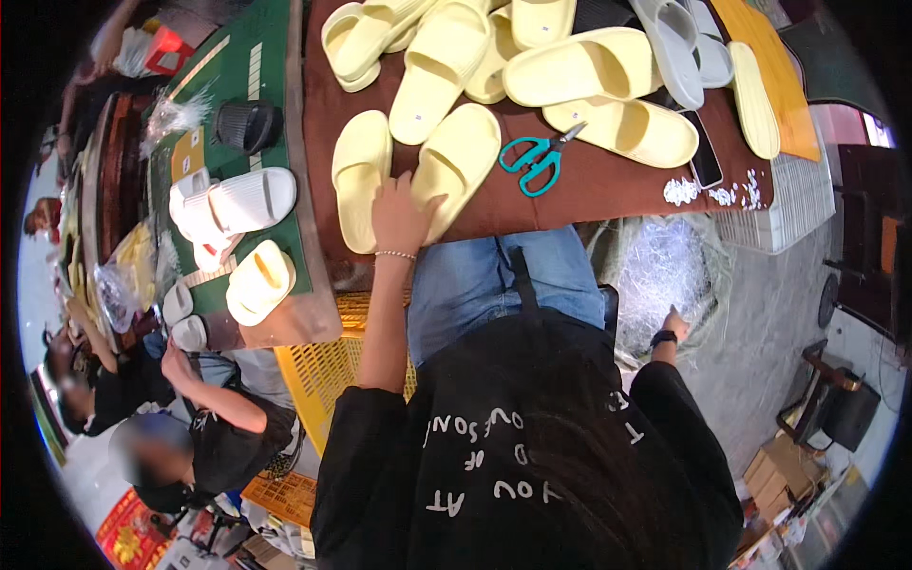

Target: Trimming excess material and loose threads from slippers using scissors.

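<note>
My left hand (pixel 401 215) is closed over the adjoining edges of two pale yellow slippers at the table's near edge, its thumb toward the right one. The left slipper (pixel 357 204) and the right slipper (pixel 465 142) lie side by side, toes away from me. My right hand (pixel 674 326) is down at my right side, over a sack of clear plastic scraps (pixel 662 271); a finger is stretched out and I see nothing in it. Teal-handled scissors (pixel 539 163) lie right of the pair, with more yellow slippers (pixel 622 130) around them.
Grey slippers (pixel 668 47), a phone (pixel 705 152) and small white bits (pixel 680 192) are on the brown table's right side. A green table (pixel 271 114) with white slippers (pixel 237 201) adjoins at left, above a yellow crate (pixel 323 380). Other people (pixel 214 427) sit at lower left.
</note>
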`<state>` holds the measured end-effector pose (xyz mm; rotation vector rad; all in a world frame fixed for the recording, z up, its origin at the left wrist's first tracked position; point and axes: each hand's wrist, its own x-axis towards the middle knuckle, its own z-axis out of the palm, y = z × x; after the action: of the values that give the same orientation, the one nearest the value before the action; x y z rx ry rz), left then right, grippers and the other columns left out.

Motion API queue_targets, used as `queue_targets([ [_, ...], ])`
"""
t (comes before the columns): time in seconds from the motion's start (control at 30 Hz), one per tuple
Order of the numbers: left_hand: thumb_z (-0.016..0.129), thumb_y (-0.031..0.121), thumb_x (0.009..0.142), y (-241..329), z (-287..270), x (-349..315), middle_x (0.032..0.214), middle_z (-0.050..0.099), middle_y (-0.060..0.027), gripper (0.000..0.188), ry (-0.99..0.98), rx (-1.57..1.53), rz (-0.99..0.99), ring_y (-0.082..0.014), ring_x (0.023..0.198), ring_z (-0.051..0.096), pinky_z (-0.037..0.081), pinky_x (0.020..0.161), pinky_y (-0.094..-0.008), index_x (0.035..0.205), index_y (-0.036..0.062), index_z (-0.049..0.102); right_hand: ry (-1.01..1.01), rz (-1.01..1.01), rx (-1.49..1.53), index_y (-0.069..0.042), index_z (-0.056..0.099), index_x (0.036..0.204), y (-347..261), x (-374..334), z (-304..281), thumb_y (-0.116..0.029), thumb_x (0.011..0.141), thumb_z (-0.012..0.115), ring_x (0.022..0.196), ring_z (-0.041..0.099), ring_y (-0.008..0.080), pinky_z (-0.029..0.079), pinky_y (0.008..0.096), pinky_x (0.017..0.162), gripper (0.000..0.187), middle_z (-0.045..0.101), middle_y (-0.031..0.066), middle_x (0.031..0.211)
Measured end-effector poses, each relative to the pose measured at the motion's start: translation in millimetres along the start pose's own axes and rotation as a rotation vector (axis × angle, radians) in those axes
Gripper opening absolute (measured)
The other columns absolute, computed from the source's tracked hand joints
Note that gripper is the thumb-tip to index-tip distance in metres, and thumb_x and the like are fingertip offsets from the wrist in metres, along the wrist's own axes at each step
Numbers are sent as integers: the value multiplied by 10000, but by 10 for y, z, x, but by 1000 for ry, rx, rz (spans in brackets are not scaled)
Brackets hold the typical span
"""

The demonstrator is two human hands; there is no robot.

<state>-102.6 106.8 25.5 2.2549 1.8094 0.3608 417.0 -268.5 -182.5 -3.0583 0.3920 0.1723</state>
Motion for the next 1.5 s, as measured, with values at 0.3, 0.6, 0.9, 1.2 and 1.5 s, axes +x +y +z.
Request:
queue_targets([
  [0.3,688,223,814,352,275,-444,865,672,-105,357,-158,-1149,-426,-172,758,645,508,679,-297,1070,-12,605,-706,-1080,995,-10,569,1153,-1531,-2907,-1489,-84,854,631,1034,544,196,448,321,876,315,592,99,1098],
  [0.6,602,22,831,693,530,-623,978,634,-89,269,138,-1725,-638,-152,829,610,498,724,-267,1091,-29,557,-751,-1825,637,-52,648,971,-1729,-3873,-1872,-83,732,700,977,535,301,444,376,840,246,591,95,1008],
  [0.9,604,12,819,754,646,-690,996,628,-95,295,273,-1847,-736,-159,845,609,499,744,-272,1105,-33,548,-682,-1801,691,-54,629,892,-1707,-3922,-1668,-101,719,713,913,536,291,435,373,792,198,602,86,938],
  [1.2,608,-4,809,757,626,-679,984,631,-89,285,256,-1823,-710,-161,843,610,498,750,-272,1087,-32,554,-793,-1801,693,-56,604,832,-1817,-3910,-1579,-96,730,709,890,509,296,407,376,778,152,573,82,885],
  [1.5,608,16,821,759,626,-618,960,630,-75,230,296,-1817,-700,-140,811,595,485,714,-258,1044,-28,572,-1064,-1775,598,-63,622,834,-1661,-3623,-1777,-125,775,699,959,511,264,384,346,873,115,587,65,940],
])
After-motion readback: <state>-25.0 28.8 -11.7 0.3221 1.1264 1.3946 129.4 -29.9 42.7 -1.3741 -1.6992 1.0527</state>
